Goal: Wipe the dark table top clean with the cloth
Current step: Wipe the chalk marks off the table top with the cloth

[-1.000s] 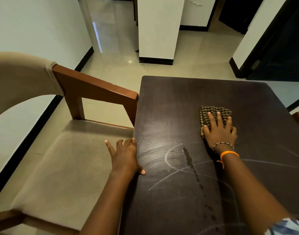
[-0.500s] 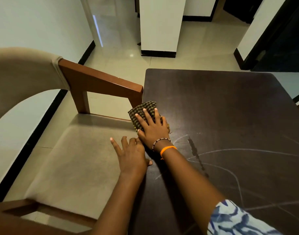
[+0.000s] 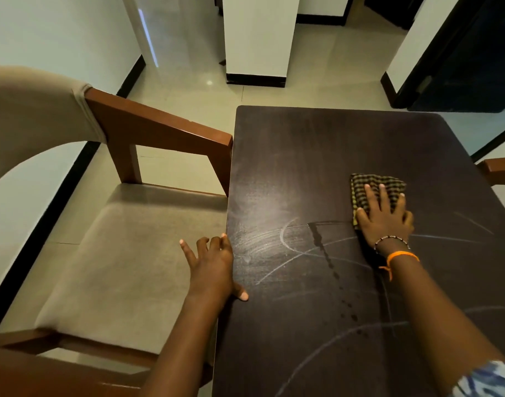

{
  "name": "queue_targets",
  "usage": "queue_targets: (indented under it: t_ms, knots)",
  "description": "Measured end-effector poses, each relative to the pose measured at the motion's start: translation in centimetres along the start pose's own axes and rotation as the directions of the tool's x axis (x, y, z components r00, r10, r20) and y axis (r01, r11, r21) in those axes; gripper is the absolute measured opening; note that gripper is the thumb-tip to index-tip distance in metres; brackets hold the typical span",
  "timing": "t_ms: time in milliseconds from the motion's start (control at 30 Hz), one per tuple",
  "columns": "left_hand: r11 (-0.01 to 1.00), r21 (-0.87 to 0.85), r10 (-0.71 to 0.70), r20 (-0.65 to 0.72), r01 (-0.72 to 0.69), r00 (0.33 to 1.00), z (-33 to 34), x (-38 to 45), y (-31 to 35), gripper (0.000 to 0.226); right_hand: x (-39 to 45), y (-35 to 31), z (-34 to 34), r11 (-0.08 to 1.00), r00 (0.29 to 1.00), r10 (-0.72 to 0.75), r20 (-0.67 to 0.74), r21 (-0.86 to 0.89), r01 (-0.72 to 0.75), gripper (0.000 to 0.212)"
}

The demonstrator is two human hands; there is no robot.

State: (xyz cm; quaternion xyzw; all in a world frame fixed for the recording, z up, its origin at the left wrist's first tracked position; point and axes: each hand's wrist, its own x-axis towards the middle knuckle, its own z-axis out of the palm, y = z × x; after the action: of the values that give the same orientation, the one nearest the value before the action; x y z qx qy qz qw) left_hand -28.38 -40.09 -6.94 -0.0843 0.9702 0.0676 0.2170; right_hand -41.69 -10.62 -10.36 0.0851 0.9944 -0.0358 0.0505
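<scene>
The dark table top (image 3: 317, 156) fills the right half of the view, with pale chalk-like curves and a smeared patch across its near part. A folded checked cloth (image 3: 360, 184) lies on the table toward the right side. My right hand (image 3: 384, 220) presses flat on the cloth, fingers spread over it. My left hand (image 3: 214, 265) rests on the table's left edge, thumb on the top, fingers spread over the side, holding nothing.
A wooden armchair (image 3: 159, 133) with a beige seat stands tight against the table's left edge. Another wooden chair arm (image 3: 500, 167) shows at the right edge. Tiled floor, a white pillar (image 3: 257, 38) and a dark doorway lie beyond.
My right hand swept the cloth from the table's right side to its left edge, then back to the right. The left hand stayed on the table's left edge.
</scene>
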Motion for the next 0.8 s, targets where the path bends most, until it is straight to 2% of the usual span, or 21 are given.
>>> queue_targets:
  t_ms: [100,200,300,400,533,600,667,800]
  knots:
    - [1.000,0.000,-0.006,-0.010,0.006,1.000,0.0,-0.1,-0.1,0.125,-2.6,-3.2,0.6,1.000,1.000,-0.008,-0.013,0.004,0.008,0.060]
    - [1.000,0.024,-0.017,-0.017,0.017,1.000,-0.2,-0.3,0.2,0.124,-4.9,-8.7,1.3,0.987,0.987,-0.162,-0.011,0.003,0.162,0.061]
    - [0.997,0.058,-0.044,-0.035,0.046,0.998,-0.4,-0.6,0.8,0.119,-7.2,-15.1,2.1,0.933,0.933,-0.358,0.030,0.054,0.356,0.063]
    - [0.989,0.101,-0.102,-0.050,0.106,0.994,-0.5,-1.1,1.3,0.102,-9.4,-19.2,2.7,0.839,0.837,-0.543,0.068,0.087,0.537,0.062]
    - [0.981,0.126,-0.145,-0.040,0.149,0.989,-0.4,-1.9,1.6,0.063,-9.1,-17.2,2.6,0.752,0.750,-0.659,0.052,0.061,0.657,0.060]
    - [0.985,0.091,-0.148,-0.022,0.150,0.989,-0.1,-2.2,1.3,0.058,-7.9,-14.3,2.4,0.779,0.779,-0.627,0.028,0.033,0.626,0.060]
    - [0.988,0.053,-0.143,-0.014,0.144,0.990,0.1,-2.4,1.0,0.058,-6.1,-10.6,2.2,0.851,0.851,-0.525,0.002,0.011,0.525,0.060]
    - [0.990,-0.005,-0.140,-0.001,0.140,0.990,0.2,-2.2,0.6,0.062,-4.1,-3.4,1.4,0.983,0.982,-0.175,-0.065,0.037,0.177,0.060]
